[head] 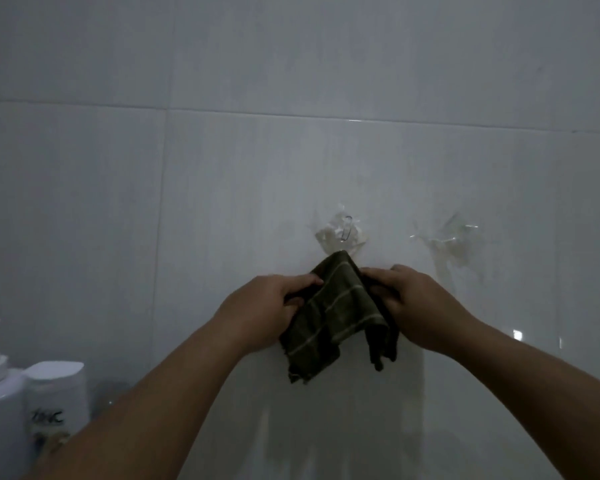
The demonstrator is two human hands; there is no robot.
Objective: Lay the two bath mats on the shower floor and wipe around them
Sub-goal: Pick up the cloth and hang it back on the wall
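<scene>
- The left hand (267, 306) and the right hand (404, 299) are raised side by side in front of a tiled wall (222, 168), with a dark green checked cloth (336, 313) between them.
- Each hand pinches one side edge of the cloth: the left hand's fingers curl over its left fold, the right hand's fingers curl over its right fold. The hands are apart, joined only by the cloth.
- The top corner of the cloth points up, directly below a clear stick-on wall hook (342, 233) just above the hands. Whether the corner is caught on the hook cannot be told.
- Judgement: a two-handed grip at the sides supports the cloth's weight evenly, which suits hanging it on the hook or lifting it off.
- The lower part of the cloth hangs free below the hands, bunched in loose folds.
- A second clear hook (454, 233) sits on the wall up and to the right of the right hand; nothing hangs on it.
- Two white bottles (54, 396) stand well below and to the left of the left hand.
- The two bath mats and the shower floor are out of view, so the state of the mat-laying cannot be judged.
</scene>
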